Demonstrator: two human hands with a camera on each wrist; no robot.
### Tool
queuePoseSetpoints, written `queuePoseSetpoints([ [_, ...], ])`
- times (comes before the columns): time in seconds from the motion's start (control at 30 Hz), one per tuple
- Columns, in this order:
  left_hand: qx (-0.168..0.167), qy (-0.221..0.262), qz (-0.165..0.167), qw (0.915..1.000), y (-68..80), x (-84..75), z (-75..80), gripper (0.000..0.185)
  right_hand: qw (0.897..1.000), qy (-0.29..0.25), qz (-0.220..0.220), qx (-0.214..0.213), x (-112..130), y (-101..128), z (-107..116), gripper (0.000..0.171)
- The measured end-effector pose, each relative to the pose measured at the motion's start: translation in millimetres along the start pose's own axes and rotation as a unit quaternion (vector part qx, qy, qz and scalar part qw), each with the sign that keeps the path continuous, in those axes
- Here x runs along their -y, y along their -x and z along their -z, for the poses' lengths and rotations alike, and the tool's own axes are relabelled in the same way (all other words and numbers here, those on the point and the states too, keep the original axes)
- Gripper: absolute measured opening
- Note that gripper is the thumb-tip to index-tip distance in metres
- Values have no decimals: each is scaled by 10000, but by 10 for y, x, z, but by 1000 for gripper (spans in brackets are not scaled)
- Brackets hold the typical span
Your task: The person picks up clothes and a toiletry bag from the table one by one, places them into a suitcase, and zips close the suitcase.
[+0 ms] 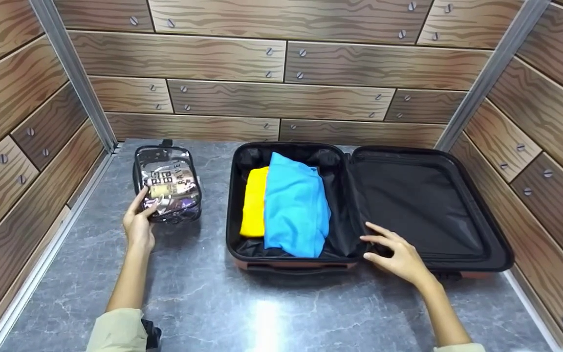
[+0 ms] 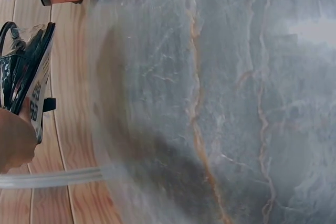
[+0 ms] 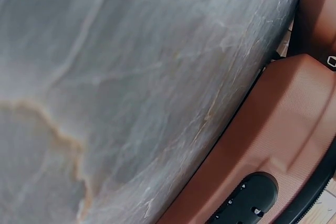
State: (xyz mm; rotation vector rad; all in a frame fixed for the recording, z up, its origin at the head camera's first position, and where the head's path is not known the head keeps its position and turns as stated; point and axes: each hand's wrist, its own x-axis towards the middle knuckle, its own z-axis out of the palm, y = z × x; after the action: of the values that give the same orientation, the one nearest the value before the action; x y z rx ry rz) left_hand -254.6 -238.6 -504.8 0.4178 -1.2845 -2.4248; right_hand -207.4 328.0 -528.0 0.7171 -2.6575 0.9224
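At left, the left hand point(image 1: 139, 225) is gripping, its forearm point(image 1: 129, 281) pointing far; at right, the right hand point(image 1: 402, 259) is holding its fingers point(image 1: 381, 230) apart.

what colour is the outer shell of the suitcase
The outer shell is a coppery orange-brown; it shows best in the right wrist view.

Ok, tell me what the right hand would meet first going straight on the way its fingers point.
The right hand would likely meet the black lining of the open suitcase first, with the blue cloth beyond; depth there is hard to judge.
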Motion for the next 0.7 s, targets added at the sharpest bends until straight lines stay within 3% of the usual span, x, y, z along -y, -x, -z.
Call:
queuePoseSetpoints([
  [0.43, 84, 71, -75, 9999, 47, -56, -161, 51, 10000, -36, -22, -2, 12, 5, 0, 40],
  [0.7, 355, 69, -187, 9992, 120, -98, -307, 51, 10000, -26, -11, -32, -8, 7, -12, 39],
])
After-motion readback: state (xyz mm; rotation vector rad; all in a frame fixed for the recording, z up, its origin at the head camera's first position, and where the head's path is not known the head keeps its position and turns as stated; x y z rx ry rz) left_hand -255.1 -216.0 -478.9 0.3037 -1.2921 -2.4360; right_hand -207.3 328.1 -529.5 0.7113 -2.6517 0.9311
